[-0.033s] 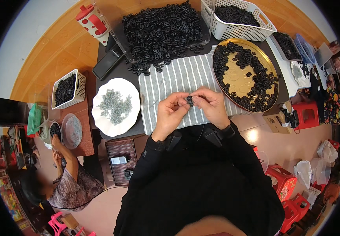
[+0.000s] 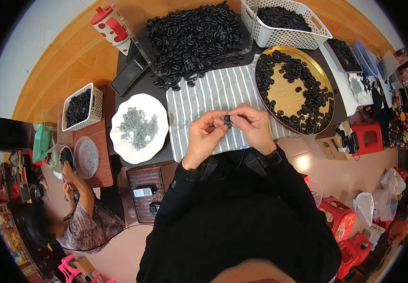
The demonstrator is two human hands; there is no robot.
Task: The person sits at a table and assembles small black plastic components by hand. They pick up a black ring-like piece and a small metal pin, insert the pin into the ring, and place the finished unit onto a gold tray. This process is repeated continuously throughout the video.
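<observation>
Both my hands meet over the grey-and-white striped cloth point(image 2: 204, 94). A small black plastic piece point(image 2: 227, 118) with holes is pinched between their fingertips. My left hand point(image 2: 203, 137) grips it with thumb and forefinger from one side, and my right hand point(image 2: 253, 126) from the other. The fingers partly cover it. To the left, a scalloped white plate point(image 2: 119, 137) carries a heap of small grey pieces point(image 2: 138, 128) resembling springs. On the right, a round gold tray point(image 2: 286, 101) bears many black pieces. A large pile of black two-holed pieces point(image 2: 194, 35) lies beyond the cloth, in a clear-walled bin.
A phone point(image 2: 129, 75) and a red-and-white spotted tumbler point(image 2: 110, 29) stand at the far left. At the far right is a white basket point(image 2: 288, 37) of black pieces. A co-worker point(image 2: 83, 212) sits at a side table to the left. Red stools point(image 2: 338, 219) stand at lower right.
</observation>
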